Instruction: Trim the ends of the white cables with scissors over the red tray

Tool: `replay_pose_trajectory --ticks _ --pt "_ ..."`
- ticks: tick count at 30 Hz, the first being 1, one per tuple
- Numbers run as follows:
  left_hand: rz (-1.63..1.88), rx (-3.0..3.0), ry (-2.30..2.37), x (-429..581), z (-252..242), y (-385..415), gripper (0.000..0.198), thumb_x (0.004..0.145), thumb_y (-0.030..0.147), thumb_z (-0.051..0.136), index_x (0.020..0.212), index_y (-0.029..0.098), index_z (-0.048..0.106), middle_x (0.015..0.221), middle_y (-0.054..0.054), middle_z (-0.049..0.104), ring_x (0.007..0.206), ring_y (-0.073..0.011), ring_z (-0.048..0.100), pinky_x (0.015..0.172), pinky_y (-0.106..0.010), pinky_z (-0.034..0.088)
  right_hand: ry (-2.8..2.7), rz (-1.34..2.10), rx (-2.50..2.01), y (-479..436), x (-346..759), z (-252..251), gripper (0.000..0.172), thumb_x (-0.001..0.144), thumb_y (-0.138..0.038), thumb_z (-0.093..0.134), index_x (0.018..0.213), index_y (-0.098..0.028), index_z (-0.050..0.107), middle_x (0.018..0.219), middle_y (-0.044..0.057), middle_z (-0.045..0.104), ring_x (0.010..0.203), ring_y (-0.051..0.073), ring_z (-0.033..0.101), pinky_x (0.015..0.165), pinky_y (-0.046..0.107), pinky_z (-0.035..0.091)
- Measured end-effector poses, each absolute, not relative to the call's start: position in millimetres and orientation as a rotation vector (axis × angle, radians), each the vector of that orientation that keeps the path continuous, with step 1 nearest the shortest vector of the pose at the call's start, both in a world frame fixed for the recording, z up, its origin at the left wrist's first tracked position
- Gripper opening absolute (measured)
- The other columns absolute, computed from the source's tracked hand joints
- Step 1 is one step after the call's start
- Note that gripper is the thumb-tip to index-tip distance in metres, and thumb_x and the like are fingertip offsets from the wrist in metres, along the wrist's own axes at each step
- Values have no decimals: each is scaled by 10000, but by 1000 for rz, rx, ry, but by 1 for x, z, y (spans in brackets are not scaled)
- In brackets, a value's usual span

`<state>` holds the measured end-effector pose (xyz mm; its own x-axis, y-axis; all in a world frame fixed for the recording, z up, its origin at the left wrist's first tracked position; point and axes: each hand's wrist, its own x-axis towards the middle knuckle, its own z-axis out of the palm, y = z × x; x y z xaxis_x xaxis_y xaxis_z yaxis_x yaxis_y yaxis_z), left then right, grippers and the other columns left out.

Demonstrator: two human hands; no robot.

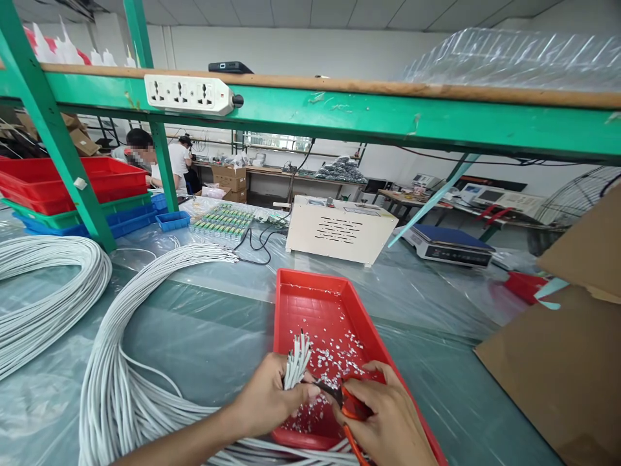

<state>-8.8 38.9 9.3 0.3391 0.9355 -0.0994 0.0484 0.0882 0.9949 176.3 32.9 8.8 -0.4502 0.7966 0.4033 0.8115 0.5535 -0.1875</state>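
My left hand [269,395] is closed round a bunch of white cables [297,362], whose dark-tipped ends point up over the red tray [281,336]. My right hand [388,414] grips orange-handled cutters [354,408]. Their dark jaws reach to the fingertips of my left hand, beside the bunch; whether they touch a cable I cannot tell. Small white and silvery scraps [334,349] lie scattered over the tray floor. A long looped bundle of white cable [104,362] curves across the table on the left and runs under my forearm.
Another cable coil [58,304] lies far left, near stacked red trays [68,181]. Behind my tray stand a beige machine [339,230] and a scale [441,243]. A cardboard box [557,362] flanks the right. A green shelf beam [315,110] crosses overhead. Two people sit beyond the table.
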Motion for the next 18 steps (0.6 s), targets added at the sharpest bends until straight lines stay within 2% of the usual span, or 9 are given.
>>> replay_pose_trajectory --ticks 2,6,11,15,18 --pt "909 1315 1016 -8 9 40 254 674 360 620 641 114 568 493 47 453 442 -75 399 426 -182 322 -2347 -44 -1304 33 176 9 225 712 -222 526 516 -202 416 454 -65 496 416 99 411 769 330 343" --pt "1059 1387 1051 -5 13 36 133 632 186 646 563 104 567 557 3 549 559 -113 487 550 -203 387 -2330 -6 -1354 30 173 6 303 691 -237 550 477 -193 340 422 -79 457 403 86 367 747 306 349" --pt "1135 1507 1165 -3 18 31 96 656 116 587 566 103 617 562 -16 605 561 -131 525 541 -200 391 -2306 -24 -1351 27 169 5 305 721 -289 548 495 -195 366 418 -79 453 399 89 402 735 310 355" --pt "1127 1515 1179 -3 17 33 114 671 144 582 592 97 650 566 -27 621 553 -134 523 531 -204 388 -2282 77 -1383 27 169 11 230 705 -358 581 593 -200 456 512 -54 532 482 126 503 761 360 370" --pt "1100 1462 1157 -4 14 37 148 670 215 619 612 84 658 558 -25 603 543 -121 491 524 -202 374 -2205 208 -1417 31 173 12 221 710 -348 573 589 -201 460 547 -28 548 557 152 537 675 308 434"
